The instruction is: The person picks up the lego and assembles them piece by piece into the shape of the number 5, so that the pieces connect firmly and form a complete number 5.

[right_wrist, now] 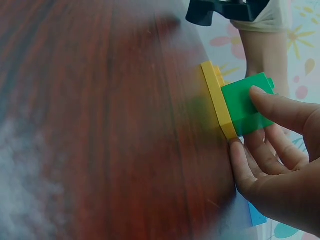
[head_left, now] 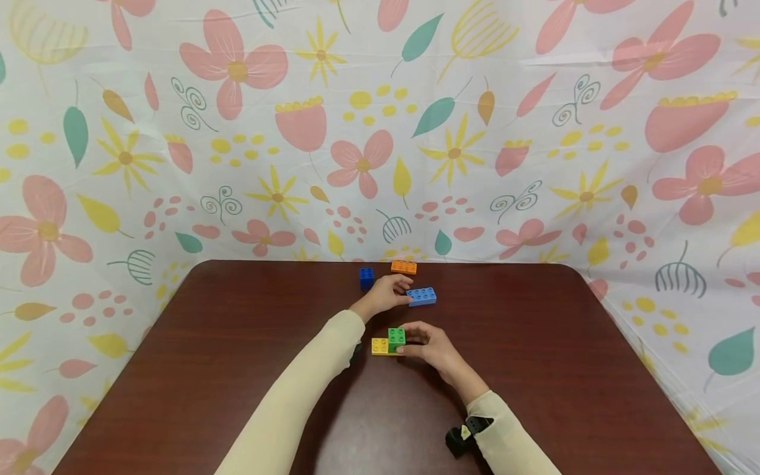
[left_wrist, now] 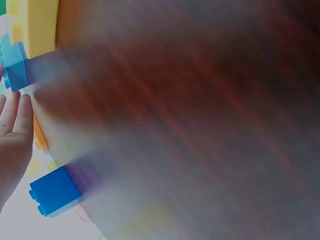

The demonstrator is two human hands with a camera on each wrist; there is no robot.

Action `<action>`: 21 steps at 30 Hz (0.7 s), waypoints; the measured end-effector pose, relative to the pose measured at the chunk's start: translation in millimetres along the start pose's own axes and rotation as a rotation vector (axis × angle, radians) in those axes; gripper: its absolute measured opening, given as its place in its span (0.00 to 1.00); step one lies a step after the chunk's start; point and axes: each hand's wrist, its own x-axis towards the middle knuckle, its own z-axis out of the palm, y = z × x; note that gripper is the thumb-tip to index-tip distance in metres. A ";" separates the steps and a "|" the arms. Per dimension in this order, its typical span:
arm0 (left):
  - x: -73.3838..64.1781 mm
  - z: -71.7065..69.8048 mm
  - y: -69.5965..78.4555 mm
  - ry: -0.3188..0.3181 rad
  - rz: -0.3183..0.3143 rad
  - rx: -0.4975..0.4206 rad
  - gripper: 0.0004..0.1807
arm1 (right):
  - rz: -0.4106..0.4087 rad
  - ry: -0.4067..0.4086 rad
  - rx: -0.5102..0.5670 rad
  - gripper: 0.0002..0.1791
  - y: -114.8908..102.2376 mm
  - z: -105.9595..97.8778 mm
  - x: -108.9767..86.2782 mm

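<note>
A green block [head_left: 396, 338] is stacked on the right part of a flat yellow block [head_left: 380, 346] at the middle of the table. My right hand [head_left: 432, 346] pinches the green block between thumb and fingers; the right wrist view shows the thumb on the face of the green block [right_wrist: 245, 105]. Farther back, my left hand [head_left: 387, 295] reaches to the left end of a light blue block [head_left: 422, 297]. Its fingers are extended close to the light blue block [left_wrist: 15, 65] in the left wrist view; whether they touch it is unclear.
A dark blue block [head_left: 366, 278] stands left of my left hand. An orange block [head_left: 404, 266] lies at the back edge of the brown table [head_left: 237, 330]. A flower-patterned cloth [head_left: 362, 132] hangs behind the table. A black wrist device [head_left: 466, 435] is on my right forearm.
</note>
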 end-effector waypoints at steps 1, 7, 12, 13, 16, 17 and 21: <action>0.8 0.5 0.8 -0.002 0.000 0.010 0.24 | -0.001 0.000 -0.001 0.23 0.4 -0.1 0.3; 2.7 2.9 3.7 -0.021 -0.010 0.056 0.25 | -0.011 -0.008 0.024 0.24 0.3 0.0 -0.1; 2.0 4.2 6.5 -0.033 -0.017 0.081 0.25 | -0.032 -0.014 0.033 0.24 -0.3 0.2 -1.5; 1.9 4.3 6.9 -0.034 -0.017 0.085 0.24 | -0.033 -0.013 0.034 0.24 -0.6 0.3 -1.7; 1.3 3.6 8.3 -0.033 -0.020 0.087 0.23 | -0.030 -0.010 0.034 0.24 -1.0 0.1 -2.1; 1.2 3.3 8.4 -0.031 -0.021 0.087 0.23 | -0.030 -0.010 0.034 0.24 -0.7 -0.2 -2.0; 0.7 1.8 7.9 -0.023 -0.021 0.089 0.22 | -0.023 -0.012 0.029 0.24 -0.9 -1.0 -1.6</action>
